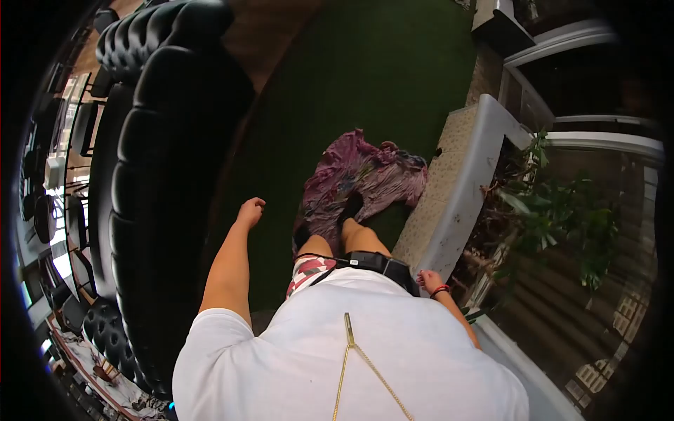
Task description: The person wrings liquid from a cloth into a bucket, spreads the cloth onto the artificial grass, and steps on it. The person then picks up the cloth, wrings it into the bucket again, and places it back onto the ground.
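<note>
My left hand (252,211) hangs out to the left over the green turf, fingers loosely curled with nothing visible in them. On the right, my right hand (430,281), with a red band at the wrist, is close to the low planter wall (449,189). Its fingers are curled too, and no object shows in them; I cannot tell whether they touch the wall. Below, a crumpled purple and pink patterned cloth (344,172) lies spread on the turf around my feet. A black belt bag (379,263) sits at my waist.
A long black tufted sofa (133,161) runs along the left. Green turf (393,77) stretches ahead, with wooden floor (267,35) beyond the sofa. Leafy plants (547,210) grow behind the planter wall, beside windows. Chairs (84,130) stand at the far left.
</note>
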Motion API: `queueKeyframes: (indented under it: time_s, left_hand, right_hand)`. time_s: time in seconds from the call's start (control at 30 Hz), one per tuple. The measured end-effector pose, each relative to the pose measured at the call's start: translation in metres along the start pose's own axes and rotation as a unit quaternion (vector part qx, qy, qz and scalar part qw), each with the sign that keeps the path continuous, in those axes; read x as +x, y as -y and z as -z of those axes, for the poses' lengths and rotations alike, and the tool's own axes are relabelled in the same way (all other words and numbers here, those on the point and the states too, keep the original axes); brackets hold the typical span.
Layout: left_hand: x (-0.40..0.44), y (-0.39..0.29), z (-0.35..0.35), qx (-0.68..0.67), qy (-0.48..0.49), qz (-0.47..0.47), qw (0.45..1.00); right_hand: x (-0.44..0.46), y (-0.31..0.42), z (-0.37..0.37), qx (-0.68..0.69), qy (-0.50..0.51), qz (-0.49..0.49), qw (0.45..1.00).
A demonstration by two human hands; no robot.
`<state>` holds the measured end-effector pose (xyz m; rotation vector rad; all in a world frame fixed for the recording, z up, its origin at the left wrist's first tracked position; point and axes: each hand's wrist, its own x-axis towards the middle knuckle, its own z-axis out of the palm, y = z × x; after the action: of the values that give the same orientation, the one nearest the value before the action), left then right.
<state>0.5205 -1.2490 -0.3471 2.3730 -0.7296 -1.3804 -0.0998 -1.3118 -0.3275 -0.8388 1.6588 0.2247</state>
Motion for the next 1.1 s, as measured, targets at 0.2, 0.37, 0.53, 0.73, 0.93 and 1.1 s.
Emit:
queueKeyframes:
  time_s: [0.2,0.37,0.53,0.73,0.93,1.1]
  left_hand:
    - [0.017,-0.083,-0.082,0.126,0.092,-0.157,0.975]
    - [0.0,-0.13,-0.112,0.139,0.16,-0.141,0.967]
    - [0.072,-0.151,-0.118,0.253,0.202,-0.113,0.94]
    - [0.091,-0.271,-0.082,0.018,-0.007,-0.105,0.994]
    - [0.061,-0.258,-0.143,-0.158,-0.081,-0.038,0.983]
    - [-0.047,-0.168,-0.255,0.003,-0.061,0.009,0.998]
  right_hand:
    - [0.059,0.04,0.079,0.048,-0.046,0.09,0.994]
    - [0.057,0.139,0.11,0.107,-0.049,0.109,0.987]
    - [0.064,0.169,0.111,-0.01,-0.05,0.156,0.987]
    - [0.097,0.208,0.153,-0.089,-0.036,0.13,0.987]
    - [0.164,0.312,0.217,-0.112,-0.002,0.24,0.964]
    - [0.202,0.34,0.255,-0.259,0.004,0.255,0.932]
